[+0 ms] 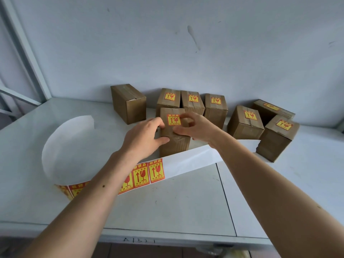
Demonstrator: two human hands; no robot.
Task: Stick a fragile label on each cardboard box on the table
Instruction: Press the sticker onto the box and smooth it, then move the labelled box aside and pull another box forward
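Note:
A cardboard box [176,144] stands upright in the middle of the white table [167,205], with a yellow-and-red fragile label [174,120] on its top. My left hand [144,135] grips the box's left side. My right hand [195,127] holds its right side, thumb and fingers curled at the label's edge. A long strip of label backing [186,161] curls across the table in front of the box, with several unused labels [149,173] on it. One unlabelled box [128,103] stands at the back left.
Several labelled boxes stand behind and to the right: three in a row [191,103] by the wall and three more [277,135] at the right. The wall is close behind. The table's front edge [149,237] is near me.

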